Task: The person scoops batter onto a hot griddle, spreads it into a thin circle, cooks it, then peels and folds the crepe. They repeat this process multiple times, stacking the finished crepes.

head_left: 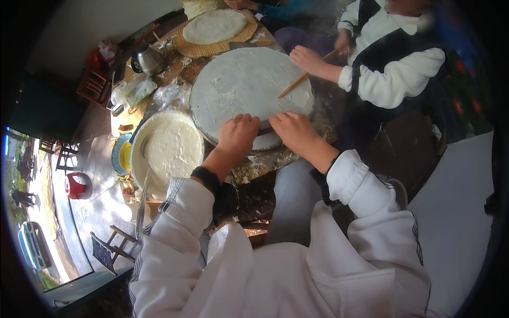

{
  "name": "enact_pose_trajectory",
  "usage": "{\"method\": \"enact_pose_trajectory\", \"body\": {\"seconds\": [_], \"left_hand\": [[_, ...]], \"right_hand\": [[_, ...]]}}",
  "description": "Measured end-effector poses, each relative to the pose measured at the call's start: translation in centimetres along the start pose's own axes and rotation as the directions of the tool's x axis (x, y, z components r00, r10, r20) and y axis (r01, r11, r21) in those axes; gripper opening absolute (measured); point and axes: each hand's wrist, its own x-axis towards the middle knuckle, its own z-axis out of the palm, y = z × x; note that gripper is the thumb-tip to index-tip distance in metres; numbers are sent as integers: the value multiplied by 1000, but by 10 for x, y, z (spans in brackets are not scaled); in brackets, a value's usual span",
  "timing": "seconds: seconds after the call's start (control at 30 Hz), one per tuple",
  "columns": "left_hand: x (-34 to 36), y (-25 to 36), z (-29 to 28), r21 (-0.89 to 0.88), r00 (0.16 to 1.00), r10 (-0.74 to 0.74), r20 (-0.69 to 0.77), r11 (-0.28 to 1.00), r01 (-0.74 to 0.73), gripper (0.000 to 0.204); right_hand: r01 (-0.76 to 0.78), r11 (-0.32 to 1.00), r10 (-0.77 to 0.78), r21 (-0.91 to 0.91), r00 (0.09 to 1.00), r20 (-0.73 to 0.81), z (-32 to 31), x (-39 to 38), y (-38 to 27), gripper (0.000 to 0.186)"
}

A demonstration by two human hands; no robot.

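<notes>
A large round grey griddle (238, 74) lies in front of me, its surface smeared with thin pale traces of batter. At its near edge, my left hand (239, 134) and my right hand (295, 132) are closed round the two ends of a dark, narrow scraper (264, 129). Only the middle of the scraper shows; my fingers hide its ends. Left of the griddle stands a wide basin (137, 139) of thick cream-coloured batter (174, 143), with a long ladle handle (142, 204) leaning over its rim.
Across the griddle's right side, another person's hand (309, 59) is near a wooden stick (295, 85) touching the surface. A flatbread (214, 26) lies on a woven round mat (185, 49) at the back. A metal kettle (148, 59), plastic bags (139, 89) and a blue-rimmed bowl (117, 161) are on the left.
</notes>
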Motion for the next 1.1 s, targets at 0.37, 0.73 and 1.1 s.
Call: {"method": "enact_pose_trajectory", "body": {"seconds": [0.37,0.73,1.1], "left_hand": [[-17,64,-15,-112,966,-58,254,990,89,14],[136,-13,17,-30,950,-297,97,953,301,11],[161,-14,58,52,951,-294,91,955,290,8]], "right_hand": [[-69,994,61,89,994,90,-36,-56,-10,12],[19,974,-4,227,998,-67,-2,82,145,14],[-34,994,36,106,999,-12,38,76,184,10]]}}
